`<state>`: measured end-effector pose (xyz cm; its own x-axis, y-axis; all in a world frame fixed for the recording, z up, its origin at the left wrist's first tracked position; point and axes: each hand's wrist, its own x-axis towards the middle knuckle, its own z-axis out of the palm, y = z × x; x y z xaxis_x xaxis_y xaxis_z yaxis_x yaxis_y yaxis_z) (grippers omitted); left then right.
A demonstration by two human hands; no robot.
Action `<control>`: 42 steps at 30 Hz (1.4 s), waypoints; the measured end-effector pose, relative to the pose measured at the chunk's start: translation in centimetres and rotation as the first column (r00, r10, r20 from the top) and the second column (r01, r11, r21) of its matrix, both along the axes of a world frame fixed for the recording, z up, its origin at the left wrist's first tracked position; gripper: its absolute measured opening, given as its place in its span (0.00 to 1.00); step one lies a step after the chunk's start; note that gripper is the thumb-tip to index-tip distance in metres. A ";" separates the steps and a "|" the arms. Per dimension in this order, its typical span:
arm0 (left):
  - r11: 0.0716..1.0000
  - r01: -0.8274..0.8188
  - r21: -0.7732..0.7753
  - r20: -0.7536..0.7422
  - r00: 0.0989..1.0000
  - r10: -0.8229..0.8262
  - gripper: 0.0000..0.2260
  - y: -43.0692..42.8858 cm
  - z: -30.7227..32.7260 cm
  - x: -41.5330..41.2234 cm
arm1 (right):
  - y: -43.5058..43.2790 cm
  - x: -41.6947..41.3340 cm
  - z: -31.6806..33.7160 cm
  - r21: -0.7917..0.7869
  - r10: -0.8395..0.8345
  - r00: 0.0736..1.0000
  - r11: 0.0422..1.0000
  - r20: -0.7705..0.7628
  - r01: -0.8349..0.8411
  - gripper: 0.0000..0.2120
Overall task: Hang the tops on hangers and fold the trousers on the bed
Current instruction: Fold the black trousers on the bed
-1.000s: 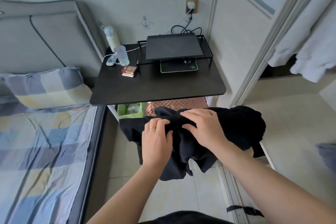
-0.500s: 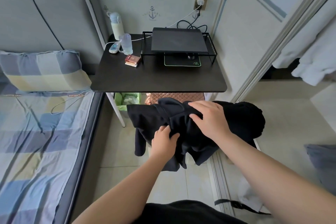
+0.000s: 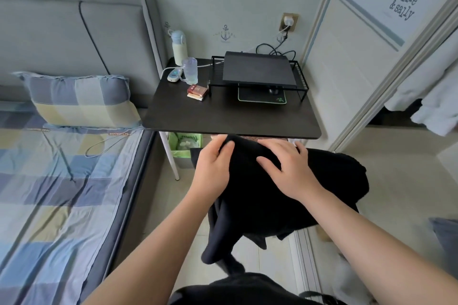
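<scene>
checked bed (image 3: 62,193) lies left and dark desk (image 3: 223,116) ahead; the black garment (image 3: 260,193) hangs bunched before the desk, kept off the floor (image 3: 396,168). left hand (image 3: 213,171) grips its upper edge, right hand (image 3: 290,168) lies spread flat on the cloth to steady it; top or trousers cannot be told.

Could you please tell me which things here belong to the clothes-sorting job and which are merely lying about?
Job in hand: black garment, bed.

Lying about: desk, bottle, cup, small red boxes, laptop, mouse pad, bin, pillow.
</scene>
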<state>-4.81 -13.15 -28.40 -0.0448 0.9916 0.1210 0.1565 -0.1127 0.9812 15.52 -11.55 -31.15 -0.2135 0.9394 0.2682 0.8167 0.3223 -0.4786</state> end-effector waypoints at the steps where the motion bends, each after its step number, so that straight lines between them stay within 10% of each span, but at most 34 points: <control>1: 1.000 -0.011 0.028 0.029 1.000 0.011 0.08 0.3 1.0 -0.5 | 0.0 -0.5 0.9 0.006 0.025 1.000 1.000 -0.007 -0.025 0.25; 14: 0.957 -0.228 0.182 0.363 0.920 0.150 0.09 -3.0 12.9 -19.5 | 2.1 -19.5 13.7 0.280 0.315 0.907 0.930 -0.279 -0.237 0.14; 25: 0.930 -0.341 -0.137 0.154 0.920 0.360 0.20 -16.8 6.7 -43.4 | -0.9 -49.5 17.6 0.281 0.577 0.708 0.817 -0.408 -0.504 0.09; 30: 0.828 -0.461 -0.321 -0.031 0.878 0.477 0.08 -25.1 -2.2 -50.5 | -2.5 -62.4 15.7 0.149 0.598 0.666 0.784 -0.446 -0.603 0.09; 36: 0.523 -0.795 -0.309 0.068 0.530 0.845 0.05 -31.7 -4.3 -53.4 | -5.9 -74.2 9.3 -0.157 0.614 0.697 0.699 -0.370 -0.698 0.07; 42: 0.419 -0.804 -0.422 0.097 0.420 0.903 0.12 -34.4 -6.3 -56.3 | -14.6 -74.9 -0.1 -0.532 0.698 0.597 0.356 -0.395 -0.768 0.06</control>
<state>-61.09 -47.53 -34.67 -0.8669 0.3871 -0.3141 -0.2576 0.1917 0.9471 -59.37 -26.17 -31.24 -0.9110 0.3520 -0.2149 0.3508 0.3873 -0.8526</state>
